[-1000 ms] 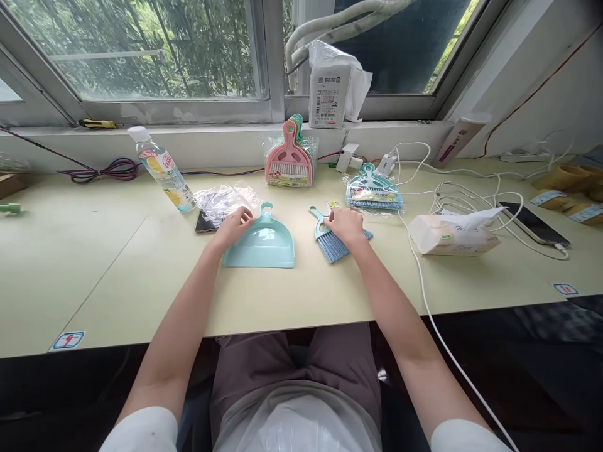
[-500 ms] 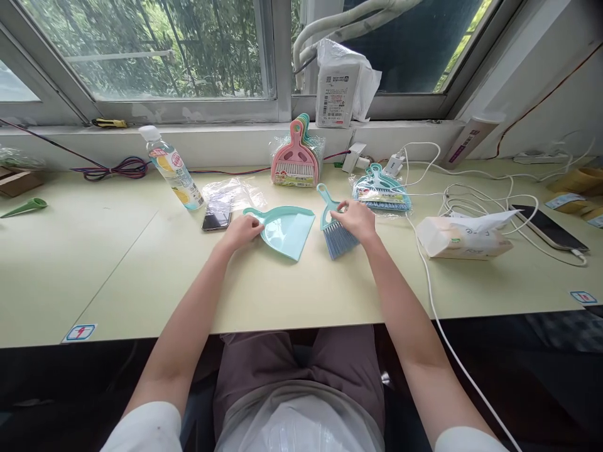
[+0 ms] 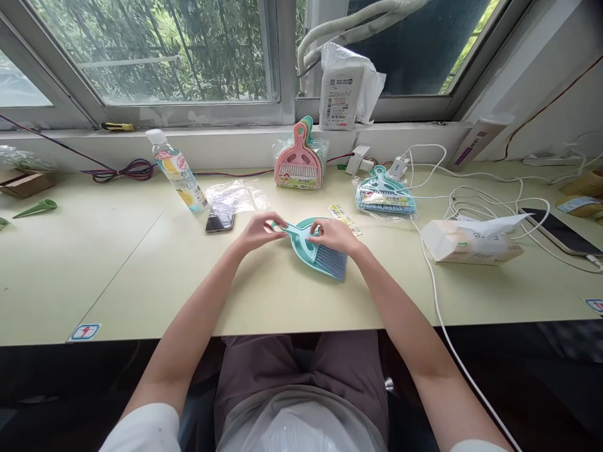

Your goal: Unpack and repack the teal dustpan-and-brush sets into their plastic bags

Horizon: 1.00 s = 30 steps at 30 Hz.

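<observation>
A light teal dustpan (image 3: pixel 308 265) lies near the middle of the table, with its handle end pointing left. On top of it rests a small teal brush (image 3: pixel 332 262) with grey-blue bristles, lined up with the pan. My left hand (image 3: pixel 258 232) pinches at the handle end, where the two handles overlap; whether it grips both is unclear. From the right, my right hand (image 3: pixel 335 235) has its thumb and fingers closed on the brush head. Just behind that hand lies a yellow printed card (image 3: pixel 345 220).
Behind are a wrapped pink dustpan set (image 3: pixel 298 164), a wrapped teal set (image 3: pixel 385 193) and a clear plastic wrapper (image 3: pixel 242 194). A phone (image 3: pixel 220 220) and a drink bottle (image 3: pixel 176 171) stand left. To the right are a tissue pack (image 3: pixel 471 242), white cables (image 3: pixel 436 301) and another phone (image 3: pixel 560 232).
The brush has moved left onto the dustpan, and its handle now points left. Both hands have come closer together. The yellow card now shows on the table.
</observation>
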Motion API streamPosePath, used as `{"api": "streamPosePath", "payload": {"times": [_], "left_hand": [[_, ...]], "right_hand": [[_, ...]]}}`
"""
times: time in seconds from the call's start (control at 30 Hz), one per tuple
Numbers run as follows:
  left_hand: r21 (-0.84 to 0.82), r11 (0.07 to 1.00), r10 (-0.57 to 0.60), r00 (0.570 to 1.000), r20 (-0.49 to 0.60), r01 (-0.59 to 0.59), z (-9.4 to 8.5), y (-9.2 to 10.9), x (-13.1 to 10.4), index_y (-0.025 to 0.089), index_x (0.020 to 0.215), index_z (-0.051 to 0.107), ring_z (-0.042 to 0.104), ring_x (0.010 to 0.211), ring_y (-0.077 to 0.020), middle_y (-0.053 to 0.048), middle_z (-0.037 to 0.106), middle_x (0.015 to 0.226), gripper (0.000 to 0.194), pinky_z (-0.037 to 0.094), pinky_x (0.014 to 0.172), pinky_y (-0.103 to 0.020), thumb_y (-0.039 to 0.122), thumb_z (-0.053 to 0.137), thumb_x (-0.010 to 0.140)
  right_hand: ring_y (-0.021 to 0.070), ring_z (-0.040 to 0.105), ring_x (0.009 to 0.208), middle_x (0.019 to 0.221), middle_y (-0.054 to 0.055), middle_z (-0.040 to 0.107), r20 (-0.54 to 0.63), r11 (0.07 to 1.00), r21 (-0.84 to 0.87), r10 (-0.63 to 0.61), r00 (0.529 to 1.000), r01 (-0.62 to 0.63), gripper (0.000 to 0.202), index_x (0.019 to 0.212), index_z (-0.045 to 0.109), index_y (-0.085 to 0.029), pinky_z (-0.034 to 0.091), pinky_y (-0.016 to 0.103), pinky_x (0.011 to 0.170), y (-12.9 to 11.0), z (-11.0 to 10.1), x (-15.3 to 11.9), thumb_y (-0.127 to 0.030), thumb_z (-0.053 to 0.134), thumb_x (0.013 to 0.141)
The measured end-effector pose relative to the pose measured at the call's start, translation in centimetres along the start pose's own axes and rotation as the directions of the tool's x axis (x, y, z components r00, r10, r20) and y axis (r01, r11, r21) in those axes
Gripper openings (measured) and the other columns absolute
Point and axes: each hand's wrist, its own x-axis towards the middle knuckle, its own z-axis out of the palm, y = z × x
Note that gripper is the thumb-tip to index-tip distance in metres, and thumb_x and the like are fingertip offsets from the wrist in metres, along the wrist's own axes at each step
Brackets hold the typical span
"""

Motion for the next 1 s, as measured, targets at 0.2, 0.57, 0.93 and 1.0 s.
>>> {"api": "streamPosePath", "payload": {"times": [0.2, 0.57, 0.93, 1.0], "left_hand": [[0.094, 0.993, 0.068, 0.998, -0.007, -0.067, 0.5, -3.0, 0.1, 0.021, 0.112, 0.063, 0.06, 0.103, -0.0212, -0.007, 0.064, 0.109, 0.044, 0.049, 0.088, -0.034, 0.036, 0.072, 0.071], [0.714, 0.631, 0.378, 0.924, 0.06, -0.304, 3.5, -1.9, -0.5, 0.021, 0.111, 0.061, 0.054, 0.118, -0.0208, -0.007, 0.062, 0.12, 0.026, 0.049, 0.09, -0.033, 0.016, 0.046, 0.09], [0.803, 0.436, 0.456, 0.869, 0.194, -0.407, 3.1, -1.9, -0.8, 0.017, 0.113, 0.06, 0.062, 0.108, -0.0164, -0.008, 0.066, 0.117, 0.031, 0.053, 0.086, -0.027, 0.007, 0.041, 0.09], [0.795, 0.431, 0.472, 0.858, 0.205, -0.427, 3.1, -2.1, -0.8, 0.016, 0.115, 0.059, 0.063, 0.108, -0.0162, -0.009, 0.065, 0.118, 0.033, 0.053, 0.087, -0.028, 0.006, 0.04, 0.09]], "right_hand": [[0.013, 0.054, 0.068, 0.072, -0.003, 0.062, -0.007, 0.999, 0.028, -0.037, 0.999, 0.038, 0.027, 0.09, 0.062, -0.024, 0.027, 0.024, 0.056, -0.6, 0.9, 0.1, -0.048, 0.058, 0.079], [0.0127, 0.052, 0.066, 0.07, -0.003, 0.06, -0.029, 0.995, 0.047, -0.089, 0.996, 0.09, 0.024, 0.09, 0.058, -0.023, 0.025, 0.023, 0.056, 0.3, 1.2, 0.4, -0.046, 0.057, 0.081], [0.012, 0.051, 0.063, 0.065, -0.004, 0.056, -0.055, 0.988, 0.078, -0.127, 0.99, 0.131, 0.024, 0.087, 0.056, -0.023, 0.027, 0.023, 0.055, -0.2, 1.3, 0.3, -0.046, 0.057, 0.082], [0.012, 0.052, 0.064, 0.066, -0.004, 0.057, -0.056, 0.987, 0.084, -0.135, 0.989, 0.14, 0.024, 0.087, 0.057, -0.023, 0.028, 0.023, 0.056, -0.1, 1.3, 0.4, -0.046, 0.056, 0.082]]}}
